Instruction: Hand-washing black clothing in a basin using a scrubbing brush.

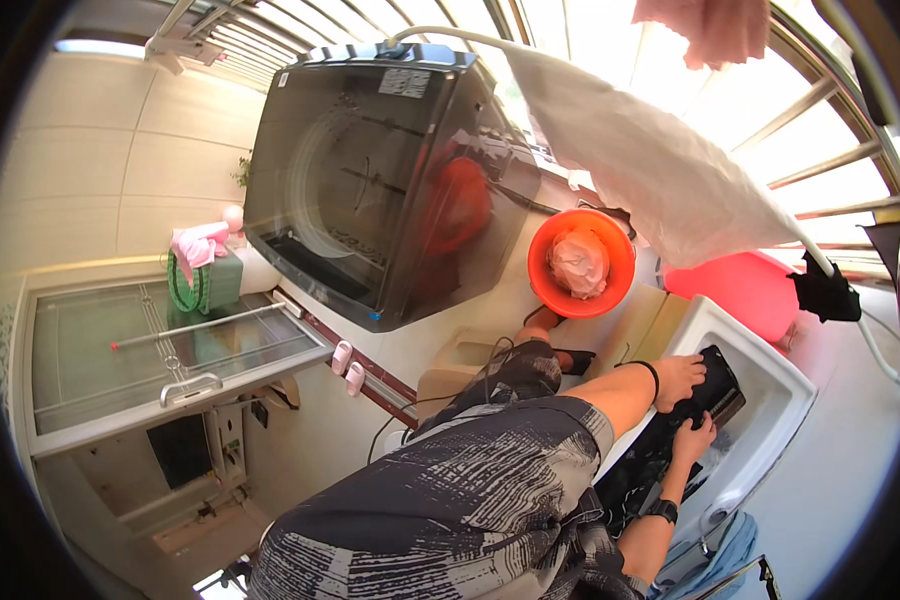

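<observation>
A white sink point(776, 386) stands at the right, with a dark, wet-looking black cloth point(645, 457) spread along it. The far part of the cloth looks flat and bears light writing. My left hand point(679, 381), a black band at its wrist, grips the upper part of the cloth with bent fingers. Just below it, my right hand point(694, 439) holds the cloth's edge between thumb and fingers; a black watch is on that wrist. The two hands are close but apart. Something clear and shiny, perhaps water, shows beside the right hand.
An orange bucket point(619, 262) holding a pale bag stands near my feet, beside a dark washing machine point(330, 187). A pink basin point(735, 289) lies beyond the sink. Pale fabric point(637, 157) hangs above. Blue cloth point(731, 551) hangs at the sink's near end. Pink slippers point(355, 378) lie by the doorway.
</observation>
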The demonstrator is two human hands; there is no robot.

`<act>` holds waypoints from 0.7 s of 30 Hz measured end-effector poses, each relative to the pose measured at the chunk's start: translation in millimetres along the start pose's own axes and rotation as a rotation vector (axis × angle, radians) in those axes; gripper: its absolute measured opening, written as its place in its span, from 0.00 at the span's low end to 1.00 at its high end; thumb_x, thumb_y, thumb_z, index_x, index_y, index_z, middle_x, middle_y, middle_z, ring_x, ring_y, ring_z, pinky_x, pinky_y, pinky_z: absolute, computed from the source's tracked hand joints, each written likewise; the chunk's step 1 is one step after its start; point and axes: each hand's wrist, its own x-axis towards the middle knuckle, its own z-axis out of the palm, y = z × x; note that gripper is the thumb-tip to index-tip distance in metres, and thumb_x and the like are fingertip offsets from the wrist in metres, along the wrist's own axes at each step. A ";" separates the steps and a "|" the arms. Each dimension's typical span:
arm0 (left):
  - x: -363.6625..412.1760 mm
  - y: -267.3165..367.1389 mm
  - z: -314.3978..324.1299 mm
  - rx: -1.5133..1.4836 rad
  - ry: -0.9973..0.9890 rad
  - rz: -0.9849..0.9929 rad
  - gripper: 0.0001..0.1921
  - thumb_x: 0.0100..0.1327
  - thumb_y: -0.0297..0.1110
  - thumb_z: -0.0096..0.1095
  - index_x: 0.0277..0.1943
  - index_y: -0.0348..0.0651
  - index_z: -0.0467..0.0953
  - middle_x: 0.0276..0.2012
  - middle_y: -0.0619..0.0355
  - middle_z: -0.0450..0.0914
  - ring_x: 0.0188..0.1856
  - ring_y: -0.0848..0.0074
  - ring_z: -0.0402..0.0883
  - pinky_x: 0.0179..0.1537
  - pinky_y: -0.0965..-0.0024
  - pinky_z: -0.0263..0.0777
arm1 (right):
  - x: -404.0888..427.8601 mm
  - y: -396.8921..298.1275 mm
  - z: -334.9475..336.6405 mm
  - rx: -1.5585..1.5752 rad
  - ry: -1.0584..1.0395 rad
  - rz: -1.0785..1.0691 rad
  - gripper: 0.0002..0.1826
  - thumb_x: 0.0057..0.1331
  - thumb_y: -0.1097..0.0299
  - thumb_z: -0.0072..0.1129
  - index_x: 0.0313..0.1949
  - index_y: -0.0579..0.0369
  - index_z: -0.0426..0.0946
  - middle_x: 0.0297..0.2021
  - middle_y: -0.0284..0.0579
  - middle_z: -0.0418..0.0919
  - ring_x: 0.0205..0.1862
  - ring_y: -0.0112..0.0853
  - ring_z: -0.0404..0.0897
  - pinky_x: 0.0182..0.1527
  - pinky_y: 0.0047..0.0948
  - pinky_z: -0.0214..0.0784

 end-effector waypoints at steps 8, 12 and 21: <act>-14.5 42.1 -9.0 -0.257 -0.005 -0.236 0.21 0.55 0.46 0.70 0.48 0.42 0.90 0.64 0.43 0.77 0.76 0.53 0.63 0.80 0.49 0.48 | 1.3 4.3 -11.9 0.149 -0.182 -0.007 0.26 0.63 0.63 0.67 0.58 0.65 0.80 0.46 0.60 0.87 0.50 0.51 0.86 0.56 0.42 0.76; 8.7 64.5 -36.2 -0.411 -0.005 -0.266 0.20 0.57 0.46 0.70 0.47 0.42 0.89 0.57 0.48 0.81 0.64 0.56 0.76 0.67 0.51 0.69 | 10.7 29.5 -18.9 0.394 -0.264 0.009 0.26 0.65 0.52 0.70 0.51 0.64 0.84 0.40 0.51 0.88 0.43 0.37 0.85 0.48 0.41 0.76; 9.3 63.9 -85.1 -0.325 -0.041 -0.260 0.14 0.61 0.39 0.68 0.45 0.44 0.90 0.53 0.49 0.85 0.57 0.55 0.85 0.54 0.53 0.79 | 23.1 10.3 -38.1 0.375 -0.215 -0.134 0.20 0.66 0.58 0.65 0.48 0.64 0.83 0.38 0.57 0.88 0.37 0.49 0.87 0.39 0.44 0.76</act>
